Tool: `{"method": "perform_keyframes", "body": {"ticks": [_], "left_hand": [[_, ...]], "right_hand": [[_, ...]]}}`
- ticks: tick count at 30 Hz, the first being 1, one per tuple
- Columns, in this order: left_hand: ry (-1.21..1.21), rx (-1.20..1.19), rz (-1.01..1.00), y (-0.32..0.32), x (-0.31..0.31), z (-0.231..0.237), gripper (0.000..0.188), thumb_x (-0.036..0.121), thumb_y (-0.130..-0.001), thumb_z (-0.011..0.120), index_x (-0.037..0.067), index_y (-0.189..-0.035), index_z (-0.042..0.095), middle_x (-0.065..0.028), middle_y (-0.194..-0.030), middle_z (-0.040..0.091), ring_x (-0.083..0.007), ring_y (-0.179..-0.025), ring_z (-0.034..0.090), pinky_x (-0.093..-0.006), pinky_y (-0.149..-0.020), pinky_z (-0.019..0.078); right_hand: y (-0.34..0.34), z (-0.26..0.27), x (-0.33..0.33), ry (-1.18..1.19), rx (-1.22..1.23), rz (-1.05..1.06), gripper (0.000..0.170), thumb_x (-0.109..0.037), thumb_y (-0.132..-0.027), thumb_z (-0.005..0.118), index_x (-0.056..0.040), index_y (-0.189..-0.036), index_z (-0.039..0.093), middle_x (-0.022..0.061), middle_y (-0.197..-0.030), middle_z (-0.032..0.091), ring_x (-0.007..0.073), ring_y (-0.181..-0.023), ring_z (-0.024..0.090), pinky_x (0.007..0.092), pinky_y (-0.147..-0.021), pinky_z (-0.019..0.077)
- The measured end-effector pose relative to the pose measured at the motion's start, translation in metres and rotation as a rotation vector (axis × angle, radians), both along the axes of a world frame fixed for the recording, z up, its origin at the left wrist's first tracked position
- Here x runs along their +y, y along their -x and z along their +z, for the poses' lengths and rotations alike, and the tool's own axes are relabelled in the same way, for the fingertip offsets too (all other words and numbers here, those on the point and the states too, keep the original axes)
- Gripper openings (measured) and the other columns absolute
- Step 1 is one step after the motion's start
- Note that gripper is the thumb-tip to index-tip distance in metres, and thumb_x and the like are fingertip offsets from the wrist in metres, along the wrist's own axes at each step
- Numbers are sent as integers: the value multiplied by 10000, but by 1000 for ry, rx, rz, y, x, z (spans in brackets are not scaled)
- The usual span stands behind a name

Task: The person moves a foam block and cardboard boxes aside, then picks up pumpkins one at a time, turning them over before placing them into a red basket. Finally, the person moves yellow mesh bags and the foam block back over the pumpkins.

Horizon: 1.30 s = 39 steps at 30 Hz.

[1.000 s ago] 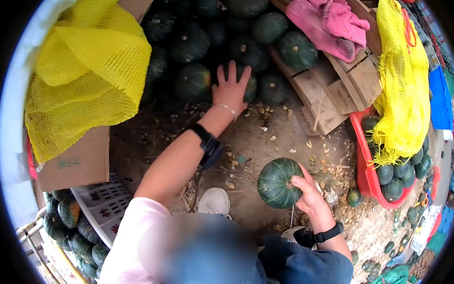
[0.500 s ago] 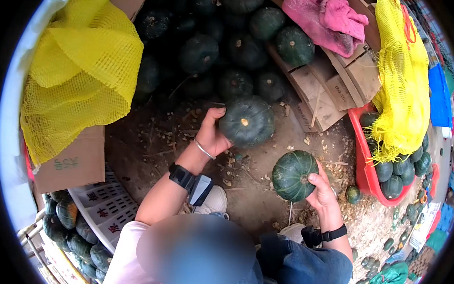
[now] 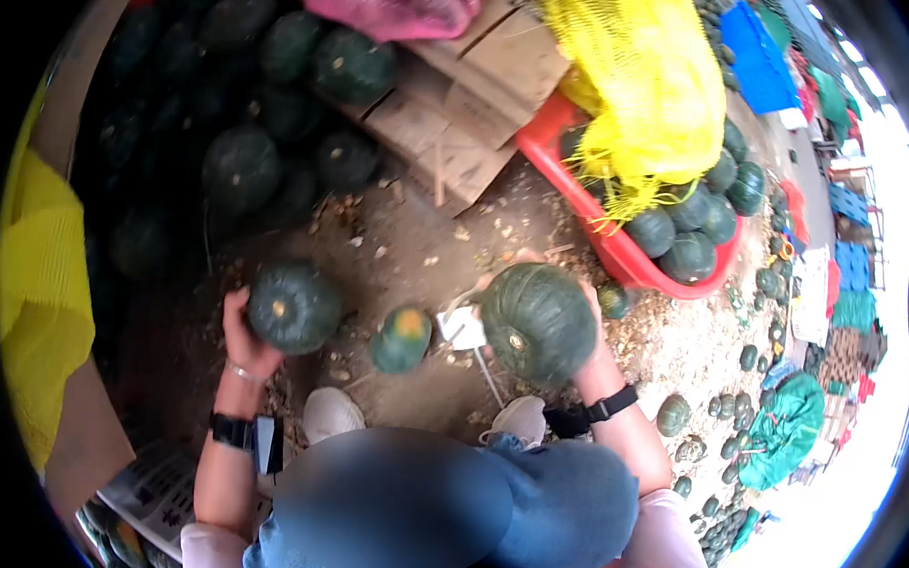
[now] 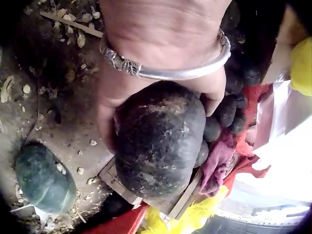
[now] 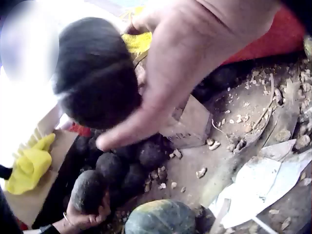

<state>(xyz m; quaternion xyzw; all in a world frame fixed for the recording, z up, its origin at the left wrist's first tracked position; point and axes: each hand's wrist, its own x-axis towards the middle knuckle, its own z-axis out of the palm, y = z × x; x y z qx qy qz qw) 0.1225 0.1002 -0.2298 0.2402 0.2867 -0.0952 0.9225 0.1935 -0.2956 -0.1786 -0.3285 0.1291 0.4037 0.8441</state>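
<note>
In the head view the left hand (image 3: 247, 337) grips a dark green pumpkin (image 3: 294, 306) from its left side, and the right hand (image 3: 595, 334) holds a larger-looking green pumpkin (image 3: 538, 324) from the right. Between them a small green pumpkin with an orange patch (image 3: 402, 339) sits low over the floor. The left wrist view has the left hand (image 4: 161, 63) wrapped over its dark pumpkin (image 4: 158, 141). Seen from the right wrist, the right hand (image 5: 180, 68) has thumb and fingers around its pumpkin (image 5: 97, 73); the orange-patched one (image 5: 161, 218) lies below.
Dark pumpkins (image 3: 240, 166) are heaped at the upper left, beside wooden boards (image 3: 461, 104) under a pink cloth (image 3: 399, 4). A red tub (image 3: 616, 252) of pumpkins with a yellow net bag (image 3: 642, 80) stands at upper right. White paper (image 3: 463, 329) lies on the floor.
The head view has swung to the right. The left hand has taken a pumpkin from the heap and lifted it toward the body. The orange-patched pumpkin now shows between the hands.
</note>
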Motion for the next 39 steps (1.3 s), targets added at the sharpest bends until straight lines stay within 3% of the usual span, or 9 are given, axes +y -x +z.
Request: {"method": "perform_keyframes", "body": {"ticks": [4, 12, 16, 21, 29, 32, 34, 36, 39], "left_hand": [[-35, 23, -9, 5, -5, -6, 484, 390, -831, 515, 22, -1139, 577, -124, -1150, 620, -288, -1065, 587, -438, -963, 449], [-73, 58, -23, 9, -12, -23, 336, 303, -844, 556, 66, -1078, 601, -87, -1092, 638, -257, -1023, 596, -411, -943, 460], [-117, -19, -224, 6, -9, -23, 474, 400, -922, 517, 59, -1251, 521, -96, -1259, 561, -256, -1162, 532, -433, -1004, 423], [-125, 75, -432, -8, 15, -45, 498, 355, -921, 550, 66, -1317, 464, -108, -1291, 537, -256, -1146, 542, -417, -978, 445], [-519, -91, -820, -42, -41, -23, 655, 306, -820, 635, 71, -1375, 380, -106, -1248, 511, -244, -1114, 529, -383, -904, 469], [-506, -94, -860, -53, -64, -18, 648, 277, -812, 623, 73, -1376, 378, -113, -1255, 509, -252, -1129, 523, -390, -925, 464], [-544, -97, -842, -57, -86, -13, 652, 257, -800, 621, 74, -1377, 377, -118, -1260, 507, -256, -1138, 520, -397, -941, 459], [-586, -103, -846, -61, -102, 0, 634, 211, -787, 620, 86, -1367, 400, -119, -1254, 513, -260, -1144, 518, -398, -950, 457], [-590, -73, -761, -66, -103, 6, 621, 155, -753, 650, 94, -1332, 436, -99, -1204, 536, -246, -1086, 541, -387, -926, 469]], "right_hand": [[2, -9, 9, -227, 121, 24, 1006, -782, -674, 504, -167, -1443, 298, 244, -1460, 277, 556, -1263, 313, 765, -877, 339], [5, -18, 15, -506, 46, 12, 951, -648, -687, 629, -176, -1441, 291, 244, -1463, 254, 537, -1243, 354, 746, -876, 369], [48, -22, -59, -19, 98, -238, 627, -567, -876, 435, -123, -1315, 494, 113, -1340, 515, 302, -1192, 517, 558, -995, 397], [152, 47, -198, 282, -129, -268, 663, -378, -856, 631, -93, -1390, 360, 141, -1317, 503, 276, -1208, 498, 439, -1033, 398], [448, 55, -271, 1607, 617, -347, 1043, -378, -635, 809, -51, -1436, 227, 244, -1282, 466, 327, -1186, 476, 430, -987, 415], [559, -11, -242, 1895, 602, 142, 1174, -440, -601, 831, -7, -1438, 131, 340, -1339, 338, 478, -1246, 371, 539, -1028, 340], [525, -23, -233, 1890, 824, 573, 1187, -517, -604, 812, 6, -1432, 143, 392, -1343, 273, 545, -1254, 327, 599, -1026, 313], [391, 11, -219, 1780, 718, 1029, 898, -492, -689, 754, -46, -1358, 354, 266, -1373, 333, 486, -1288, 313, 613, -1002, 336], [273, -15, -203, 1906, -299, 514, 576, -211, -779, 646, -35, -1285, 434, 212, -1215, 500, 423, -1122, 462, 463, -954, 410]]}}
